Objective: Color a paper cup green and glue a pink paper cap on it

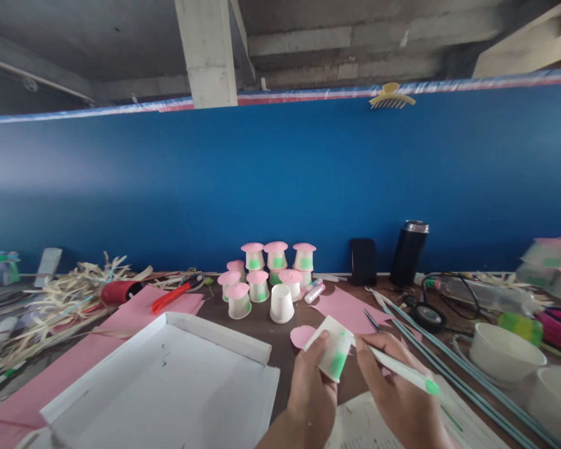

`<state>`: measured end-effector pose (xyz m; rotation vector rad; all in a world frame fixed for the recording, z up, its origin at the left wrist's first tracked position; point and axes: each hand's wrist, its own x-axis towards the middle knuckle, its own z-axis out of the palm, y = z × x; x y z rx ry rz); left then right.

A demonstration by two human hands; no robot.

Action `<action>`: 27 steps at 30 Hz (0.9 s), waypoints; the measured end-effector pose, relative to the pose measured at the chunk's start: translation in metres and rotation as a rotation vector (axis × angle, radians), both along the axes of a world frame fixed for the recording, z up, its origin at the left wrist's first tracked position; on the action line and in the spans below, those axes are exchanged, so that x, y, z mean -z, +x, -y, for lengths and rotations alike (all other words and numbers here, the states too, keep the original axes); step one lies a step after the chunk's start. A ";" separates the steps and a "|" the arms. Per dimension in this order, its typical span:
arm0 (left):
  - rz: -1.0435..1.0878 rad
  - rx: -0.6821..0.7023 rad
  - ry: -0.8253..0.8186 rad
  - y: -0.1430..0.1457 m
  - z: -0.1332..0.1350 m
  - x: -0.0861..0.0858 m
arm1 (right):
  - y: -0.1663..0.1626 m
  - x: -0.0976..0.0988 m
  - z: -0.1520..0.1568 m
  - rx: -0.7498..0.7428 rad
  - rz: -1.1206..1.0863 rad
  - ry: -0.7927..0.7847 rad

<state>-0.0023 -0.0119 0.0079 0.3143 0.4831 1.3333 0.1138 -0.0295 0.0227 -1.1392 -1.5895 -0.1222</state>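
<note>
My left hand (311,393) grips a small white paper cup (330,346) that is tilted on its side. Green patches mark the cup's wall. In my right hand (397,390) is a white marker pen (399,366) with a green end; its tip meets the cup near the upper right. Just behind the cup lies a pink paper disc (302,337). Farther back, a plain white cup (282,304) stands upside down beside several upturned cups (239,304) topped with pink discs, some stacked and painted with green squares.
A white box lid (206,380) lies at front left on pink paper (75,368). Left are shredded strips (79,287) and red scissors (171,298). Toward the right are pale blue cords (462,368), a black flask (409,252), a phone (363,262) and a larger white bowl (507,352).
</note>
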 end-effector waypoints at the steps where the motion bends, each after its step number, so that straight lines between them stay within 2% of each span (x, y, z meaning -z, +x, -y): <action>1: 0.003 0.000 0.002 0.000 0.000 0.000 | 0.000 0.001 0.000 -0.003 0.000 -0.005; 19: 0.000 0.011 0.013 -0.001 0.000 0.000 | -0.001 0.003 0.001 -0.013 0.006 -0.072; 27: -0.008 -0.004 -0.056 -0.002 -0.002 0.002 | -0.004 0.002 0.002 -0.015 0.017 -0.077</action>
